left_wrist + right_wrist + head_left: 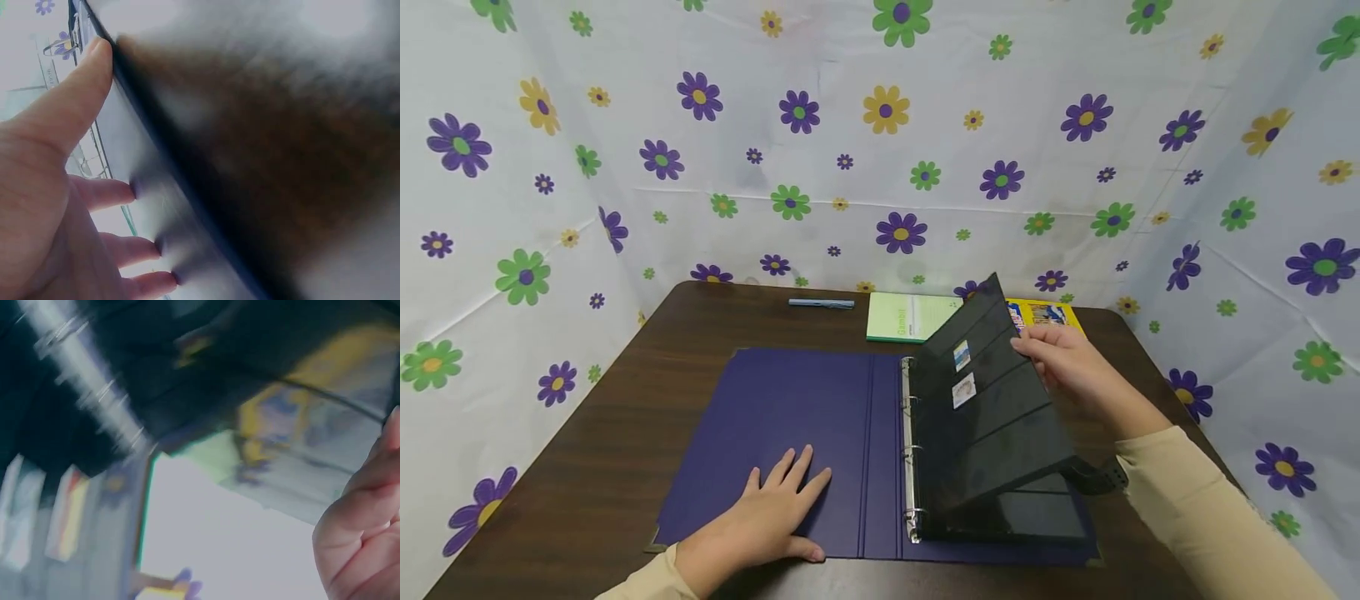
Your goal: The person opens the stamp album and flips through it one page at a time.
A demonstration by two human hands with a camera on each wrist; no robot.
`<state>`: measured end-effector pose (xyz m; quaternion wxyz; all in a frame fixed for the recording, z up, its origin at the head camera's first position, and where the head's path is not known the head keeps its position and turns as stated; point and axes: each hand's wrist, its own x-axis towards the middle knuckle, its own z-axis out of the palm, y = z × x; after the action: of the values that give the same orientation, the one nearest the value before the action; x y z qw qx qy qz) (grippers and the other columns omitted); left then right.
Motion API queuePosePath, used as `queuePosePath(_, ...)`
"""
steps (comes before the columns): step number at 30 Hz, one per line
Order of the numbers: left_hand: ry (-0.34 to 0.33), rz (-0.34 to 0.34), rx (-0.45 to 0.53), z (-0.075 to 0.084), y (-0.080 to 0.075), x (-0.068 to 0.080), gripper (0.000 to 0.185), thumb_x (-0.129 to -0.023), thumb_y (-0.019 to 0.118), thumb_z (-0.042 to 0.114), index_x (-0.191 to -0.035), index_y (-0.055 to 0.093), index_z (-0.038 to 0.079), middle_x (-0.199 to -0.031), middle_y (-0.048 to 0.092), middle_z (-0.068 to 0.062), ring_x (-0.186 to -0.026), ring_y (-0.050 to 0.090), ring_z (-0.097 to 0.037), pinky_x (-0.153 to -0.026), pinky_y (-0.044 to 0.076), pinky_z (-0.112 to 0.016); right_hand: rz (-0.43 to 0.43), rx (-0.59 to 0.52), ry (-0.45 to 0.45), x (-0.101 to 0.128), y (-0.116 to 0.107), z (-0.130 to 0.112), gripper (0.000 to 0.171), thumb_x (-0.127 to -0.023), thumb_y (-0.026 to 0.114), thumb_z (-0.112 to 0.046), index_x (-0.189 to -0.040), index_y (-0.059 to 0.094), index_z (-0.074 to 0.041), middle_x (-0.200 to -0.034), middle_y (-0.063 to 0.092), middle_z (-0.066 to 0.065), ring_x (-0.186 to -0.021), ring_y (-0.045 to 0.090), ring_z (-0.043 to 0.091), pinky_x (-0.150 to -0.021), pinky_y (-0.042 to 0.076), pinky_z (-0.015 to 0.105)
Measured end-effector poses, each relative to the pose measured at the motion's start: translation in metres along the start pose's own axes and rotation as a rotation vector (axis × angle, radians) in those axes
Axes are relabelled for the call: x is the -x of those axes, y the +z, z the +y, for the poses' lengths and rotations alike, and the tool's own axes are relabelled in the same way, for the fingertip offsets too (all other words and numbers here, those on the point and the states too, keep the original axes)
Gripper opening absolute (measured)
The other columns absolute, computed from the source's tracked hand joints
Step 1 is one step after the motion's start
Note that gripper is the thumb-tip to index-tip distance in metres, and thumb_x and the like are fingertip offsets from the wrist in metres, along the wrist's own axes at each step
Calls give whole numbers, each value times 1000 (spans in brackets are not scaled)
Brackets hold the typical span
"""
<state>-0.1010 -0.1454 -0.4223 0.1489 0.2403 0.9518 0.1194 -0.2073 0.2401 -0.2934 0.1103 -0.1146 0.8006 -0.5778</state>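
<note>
A purple ring binder (797,392) lies open on the table, its metal rings (911,450) running down the middle. My left hand (767,508) rests with spread fingers on the bare left cover, thumb at the near edge. In the left wrist view the fingertips (147,249) touch the cover. My right hand (1067,358) pinches the outer edge of a black stamp page (1000,425), which stands tilted up from the rings. Two small stamps (964,390) sit in its strips. Beneath it lies another black page (1037,512). The right wrist view is blurred, with the hand (359,544) at its right edge.
Behind the binder lie a blue pen (822,303), a green notebook (895,317) and a yellow picture-covered item (1060,314), partly hidden by the page and right hand. Flower-patterned cloth (850,225) surrounds the dark wooden table (587,433) at the back and sides.
</note>
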Motion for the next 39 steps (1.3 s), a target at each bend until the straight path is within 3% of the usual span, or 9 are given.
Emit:
queuePosePath(4,-42,35,120,1,-22,-10,86,-81,53,66,-142,39,7,-146,32,-20,-132,30,-40,-93,27,-68,-53,32,-116,-20,32,-31,34,-96,54,-18,-70,41,-2,-53,38,3,-40,38,16,-41,42,30)
queuePosePath(10,-29,276,546,25,-96,-31,55,-96,40,53,-113,60,4,-97,65,-5,-86,63,-21,-72,51,-40,-143,114,-145,-53,90,-63,27,-94,53,-17,-74,52,2,-56,53,13,-42,53,24,-43,46,30)
queuePosePath(13,8,282,705,42,-127,-37,56,-97,37,53,-91,65,5,-80,66,-5,-67,64,-21,-57,52,-37,-190,158,-157,-64,113,-71,27,-93,52,-17,-75,54,3,-57,58,15,-43,56,26,-43,47,33)
queuePosePath(17,0,234,751,58,-146,-41,51,-96,45,45,-76,64,2,-69,66,-9,-57,64,-25,-49,51,-38,-242,203,-174,-72,131,-74,28,-93,52,-18,-74,55,2,-57,59,12,-42,57,24,-44,48,35)
queuePosePath(23,-84,250,773,51,-148,-34,30,-90,46,15,-64,53,1,-52,57,-13,-49,60,-28,-51,53,-38,-246,184,-161,-70,113,-58,36,-98,50,-31,-87,58,2,-66,64,14,-47,58,29,-47,48,35)
queuePosePath(28,-186,297,932,26,-135,-20,30,-93,49,14,-64,46,3,-51,46,-6,-48,54,-23,-54,53,-36,-39,267,-151,-63,63,3,35,-95,55,-34,-99,59,0,-85,66,14,-73,63,32,-66,51,42)
queuePosePath(31,-222,284,1067,11,-122,-10,16,-93,52,11,-88,50,-4,-63,55,-7,-54,60,-23,-57,54,-38,82,360,-77,-59,30,52,53,-89,60,-45,-119,51,-2,-109,62,14,-100,59,31,-84,47,47)
queuePosePath(35,-269,268,1113,-6,-105,2,58,-89,61,9,-135,28,-5,-98,63,-21,-70,66,-27,-65,54,-42,88,543,17,-55,-7,109,84,-79,69,-52,-138,35,-3,-137,44,20,-125,40,37,-99,33,56)
queuePosePath(39,-310,253,874,-17,-85,8,89,-79,77,16,-141,17,-9,-113,54,-31,-89,61,-32,-76,49,-44,-31,661,82,-48,-30,149,112,-66,79,-53,-146,21,1,-148,22,27,-133,23,45,-102,21,61)
